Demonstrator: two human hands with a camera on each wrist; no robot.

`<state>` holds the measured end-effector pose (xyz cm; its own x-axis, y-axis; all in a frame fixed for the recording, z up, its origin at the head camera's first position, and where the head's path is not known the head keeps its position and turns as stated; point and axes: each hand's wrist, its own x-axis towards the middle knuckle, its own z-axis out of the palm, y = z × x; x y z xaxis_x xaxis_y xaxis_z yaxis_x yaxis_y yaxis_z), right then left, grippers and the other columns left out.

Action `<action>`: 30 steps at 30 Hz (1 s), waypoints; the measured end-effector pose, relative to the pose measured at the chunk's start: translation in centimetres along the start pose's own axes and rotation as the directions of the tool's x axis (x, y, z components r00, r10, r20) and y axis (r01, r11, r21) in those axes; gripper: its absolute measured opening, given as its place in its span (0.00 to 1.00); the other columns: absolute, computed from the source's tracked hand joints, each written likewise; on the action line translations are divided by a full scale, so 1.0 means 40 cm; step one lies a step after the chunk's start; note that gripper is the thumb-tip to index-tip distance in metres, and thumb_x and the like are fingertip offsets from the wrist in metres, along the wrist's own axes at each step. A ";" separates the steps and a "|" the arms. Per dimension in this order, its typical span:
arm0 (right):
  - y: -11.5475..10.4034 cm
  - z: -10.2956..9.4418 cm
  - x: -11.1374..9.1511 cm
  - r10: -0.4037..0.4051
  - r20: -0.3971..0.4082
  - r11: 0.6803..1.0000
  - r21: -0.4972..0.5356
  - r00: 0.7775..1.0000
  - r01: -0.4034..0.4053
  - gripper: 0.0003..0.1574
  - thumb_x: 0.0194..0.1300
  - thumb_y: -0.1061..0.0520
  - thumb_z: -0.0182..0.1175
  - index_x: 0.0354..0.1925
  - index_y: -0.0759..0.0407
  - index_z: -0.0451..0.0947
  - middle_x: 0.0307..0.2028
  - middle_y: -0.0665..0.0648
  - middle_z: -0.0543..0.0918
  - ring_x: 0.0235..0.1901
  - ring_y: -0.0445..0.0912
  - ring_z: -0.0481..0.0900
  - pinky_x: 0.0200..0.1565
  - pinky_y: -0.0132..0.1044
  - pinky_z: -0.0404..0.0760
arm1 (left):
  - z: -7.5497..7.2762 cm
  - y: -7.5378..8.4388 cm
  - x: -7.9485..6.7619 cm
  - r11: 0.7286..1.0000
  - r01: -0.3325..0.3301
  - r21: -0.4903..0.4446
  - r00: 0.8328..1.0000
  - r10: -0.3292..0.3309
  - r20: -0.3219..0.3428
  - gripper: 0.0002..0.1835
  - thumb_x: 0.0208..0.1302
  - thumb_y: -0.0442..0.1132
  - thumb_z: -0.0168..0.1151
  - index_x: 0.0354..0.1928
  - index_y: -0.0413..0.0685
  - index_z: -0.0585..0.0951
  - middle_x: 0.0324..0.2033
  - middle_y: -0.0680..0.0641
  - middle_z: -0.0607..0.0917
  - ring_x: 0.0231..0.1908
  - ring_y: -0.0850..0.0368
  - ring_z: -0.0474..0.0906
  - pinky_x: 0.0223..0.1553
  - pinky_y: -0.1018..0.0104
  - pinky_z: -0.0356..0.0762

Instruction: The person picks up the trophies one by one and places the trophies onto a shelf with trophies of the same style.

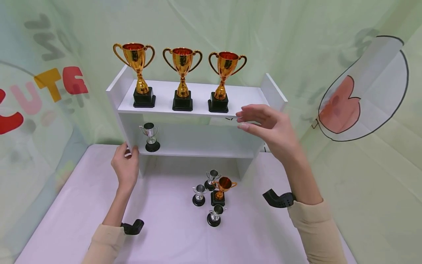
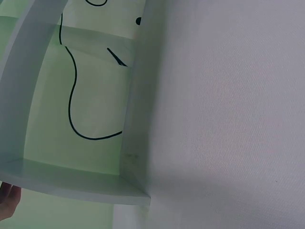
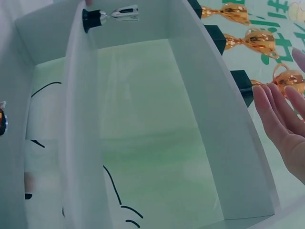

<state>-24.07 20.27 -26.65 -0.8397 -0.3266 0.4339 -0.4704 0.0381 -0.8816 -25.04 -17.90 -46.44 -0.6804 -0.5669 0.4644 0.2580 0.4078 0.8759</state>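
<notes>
My left hand [image 1: 126, 165] grips the left side panel of a white shelf unit [image 1: 197, 155], thumb in front and fingers on the outer side. Held up with fairly straight fingers, my right hand [image 1: 265, 124] is by the top board's front edge, right of the nearest gold trophy cup [image 1: 226, 68], holding nothing. Two more gold trophy cups, a middle one [image 1: 182, 60] and a left one [image 1: 135, 57], stand in the same row on black bases. A small silver trophy cup [image 1: 151, 137] stands at the left end of the middle board.
On the table [image 1: 171, 227], before and under the shelf, stand a gold trophy cup [image 1: 224, 185] and small silver cups: a back one [image 1: 212, 176], a left one [image 1: 199, 192] and a front one [image 1: 215, 212]. A printed curtain [image 1: 296, 44] hangs behind.
</notes>
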 end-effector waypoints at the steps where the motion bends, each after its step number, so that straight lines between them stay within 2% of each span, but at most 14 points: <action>1: 0.004 0.002 -0.008 -0.003 0.011 1.000 -0.004 1.000 0.003 0.25 0.64 0.71 0.67 0.59 0.70 0.78 0.50 0.56 0.88 0.48 0.48 0.87 0.54 0.34 0.84 | 0.000 0.000 0.000 1.000 0.002 -0.001 1.000 -0.002 0.000 0.14 0.68 0.31 0.61 0.54 0.38 0.86 0.44 0.36 0.86 0.36 0.75 0.76 0.38 0.86 0.74; 6: 0.032 0.006 -0.040 -0.002 0.049 0.999 -0.041 0.999 0.004 0.25 0.64 0.72 0.66 0.59 0.67 0.79 0.51 0.56 0.88 0.50 0.48 0.87 0.57 0.34 0.84 | 0.001 0.000 0.000 1.000 0.003 0.002 1.000 -0.003 -0.002 0.14 0.68 0.31 0.61 0.53 0.37 0.86 0.44 0.35 0.86 0.36 0.75 0.76 0.38 0.86 0.74; 10: 0.064 0.006 -0.066 0.028 0.073 0.997 -0.074 0.997 -0.023 0.26 0.65 0.70 0.67 0.60 0.69 0.77 0.52 0.55 0.87 0.52 0.46 0.86 0.56 0.34 0.84 | 0.001 0.000 -0.002 1.000 -0.007 0.006 1.000 0.007 -0.003 0.14 0.68 0.31 0.61 0.53 0.37 0.86 0.44 0.35 0.85 0.36 0.75 0.76 0.38 0.86 0.74; 17: 0.117 0.008 -0.113 0.044 0.121 0.995 -0.091 0.992 -0.033 0.27 0.64 0.71 0.67 0.61 0.70 0.76 0.54 0.55 0.85 0.55 0.52 0.84 0.56 0.38 0.85 | 0.002 -0.002 -0.004 1.000 -0.021 0.010 1.000 0.021 -0.009 0.14 0.68 0.30 0.62 0.54 0.37 0.85 0.44 0.34 0.86 0.36 0.75 0.76 0.38 0.87 0.73; 23: 0.159 0.011 -0.153 0.061 0.110 0.987 -0.157 0.992 -0.043 0.26 0.63 0.70 0.68 0.60 0.66 0.78 0.55 0.57 0.85 0.54 0.50 0.83 0.56 0.38 0.85 | 0.004 -0.004 -0.005 1.000 -0.015 0.005 1.000 0.015 -0.010 0.14 0.69 0.31 0.62 0.54 0.37 0.85 0.46 0.34 0.86 0.37 0.73 0.76 0.38 0.87 0.73; 30: 0.227 0.014 -0.198 0.080 0.081 0.986 -0.155 0.994 -0.066 0.26 0.62 0.70 0.69 0.58 0.65 0.79 0.55 0.62 0.84 0.55 0.48 0.83 0.58 0.36 0.83 | 0.005 -0.007 -0.004 1.000 -0.009 0.009 1.000 0.009 -0.016 0.14 0.68 0.30 0.62 0.54 0.36 0.85 0.46 0.35 0.86 0.37 0.73 0.76 0.38 0.87 0.73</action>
<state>-21.54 22.66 -38.18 -0.8497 -0.3981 0.3458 -0.4500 0.2056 -0.8690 -25.14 -17.77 -46.77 -0.6674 -0.5745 0.4739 0.2575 0.4191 0.8706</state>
